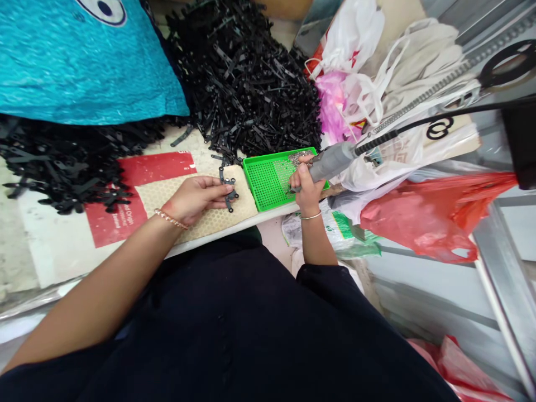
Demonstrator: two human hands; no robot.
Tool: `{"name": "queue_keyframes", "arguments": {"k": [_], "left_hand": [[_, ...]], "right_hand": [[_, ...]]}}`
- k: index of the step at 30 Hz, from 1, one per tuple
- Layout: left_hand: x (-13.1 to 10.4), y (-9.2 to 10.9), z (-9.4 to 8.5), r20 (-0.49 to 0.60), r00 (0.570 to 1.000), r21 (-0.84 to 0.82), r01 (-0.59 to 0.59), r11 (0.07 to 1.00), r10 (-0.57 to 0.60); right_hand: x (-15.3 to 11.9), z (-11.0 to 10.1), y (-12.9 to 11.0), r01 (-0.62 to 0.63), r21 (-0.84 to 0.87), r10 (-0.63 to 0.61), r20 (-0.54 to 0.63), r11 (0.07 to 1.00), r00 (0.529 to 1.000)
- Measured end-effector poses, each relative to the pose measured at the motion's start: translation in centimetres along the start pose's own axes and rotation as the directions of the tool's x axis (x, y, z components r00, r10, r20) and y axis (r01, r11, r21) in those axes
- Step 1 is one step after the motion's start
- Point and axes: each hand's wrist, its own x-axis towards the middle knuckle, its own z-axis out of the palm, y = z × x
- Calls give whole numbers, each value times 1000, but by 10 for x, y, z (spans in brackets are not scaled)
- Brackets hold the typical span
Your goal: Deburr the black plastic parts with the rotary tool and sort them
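My left hand point(204, 194) is closed on a small black plastic part point(230, 196) with several arms, pinched between thumb and fingers over a beige honeycomb-patterned pad point(245, 207). To its right lies a green perforated tray point(260, 190) with many small screws point(298, 157) gathered at its far right side. My right hand point(307, 187) is wrapped round a grey electric screwdriver point(333, 162), held tilted over the tray's right side. The screwdriver's tip points toward the tray; whether a screw sits on it is too small to tell.
A large heap of black plastic parts point(251, 84) fills the back of the table, and another heap point(62, 162) lies at left under a blue bag point(92, 61). The screwdriver's cable point(419, 120) runs off right, above white plastic bags and a red bag point(435, 215).
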Motion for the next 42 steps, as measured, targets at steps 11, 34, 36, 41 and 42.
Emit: {"name": "queue_keyframes", "arguments": {"k": [11, 34, 36, 41, 42], "left_hand": [[-1, 0, 1, -2, 1000, -6, -12, 1000, 12], [2, -1, 5, 2, 1000, -66, -27, 997, 27], [3, -2, 4, 6, 999, -64, -45, 997, 45], [4, -4, 3, 30, 997, -57, -70, 996, 72], [4, -4, 3, 32, 997, -56, -72, 996, 74]], "right_hand": [[0, -2, 3, 1, 17, -1, 34, 1000, 999], [-28, 102, -34, -8, 231, -32, 171, 973, 985], [-34, 112, -31, -57, 227, 7, 213, 972, 977], [-37, 118, -27, -65, 292, -15, 264, 954, 964], [-36, 118, -27, -57, 291, -22, 263, 955, 964]]}}
